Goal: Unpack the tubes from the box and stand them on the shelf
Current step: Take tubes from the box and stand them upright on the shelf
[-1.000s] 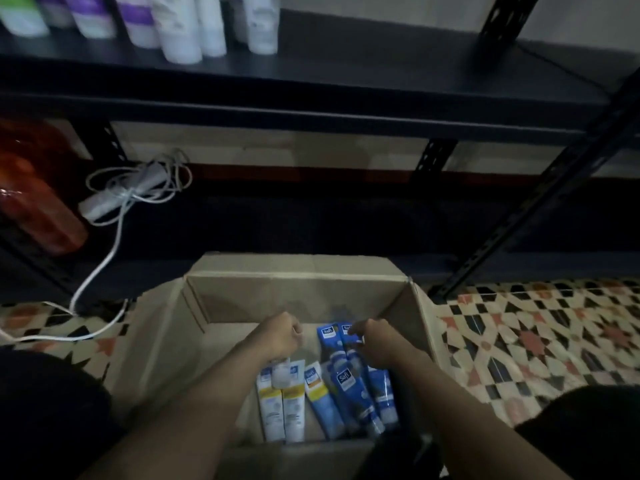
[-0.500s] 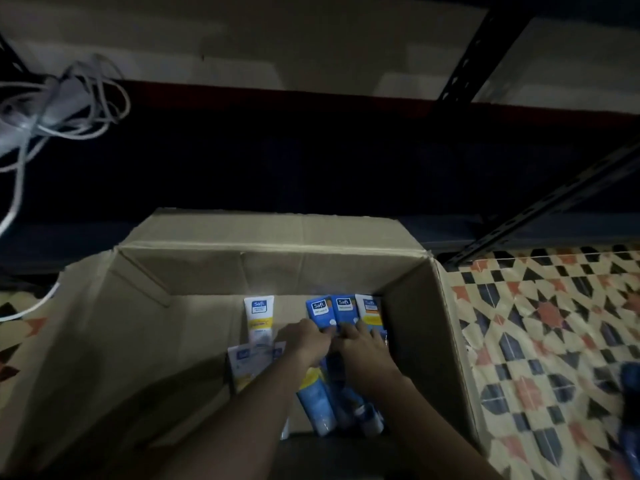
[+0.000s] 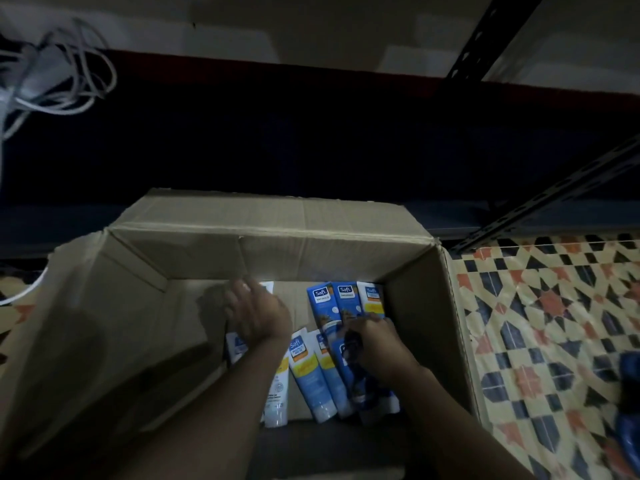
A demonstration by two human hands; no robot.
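Note:
An open cardboard box (image 3: 270, 233) sits on the floor below me. Several tubes lie in its right half. Three blue tubes (image 3: 346, 299) lean against the back wall, and blue and yellow tubes (image 3: 308, 375) lie flat beside a white tube (image 3: 277, 403). My left hand (image 3: 256, 313) reaches to the back of the box, its fingers curled over a white tube whose top (image 3: 268, 288) just shows. My right hand (image 3: 374, 344) grips a dark blue tube (image 3: 348, 362) among the pile. The dark shelf (image 3: 311, 150) lies beyond the box.
A coiled white cable (image 3: 52, 81) lies on the shelf at the upper left. A slanted metal brace (image 3: 554, 195) runs at the right. Patterned floor tiles (image 3: 554, 323) spread to the right of the box, with a blue object (image 3: 630, 393) at the frame's edge.
My left hand has moved left and toward the back of the box, onto the white tube. My right hand stays on the blue tubes. The view tilted down from the upper shelf.

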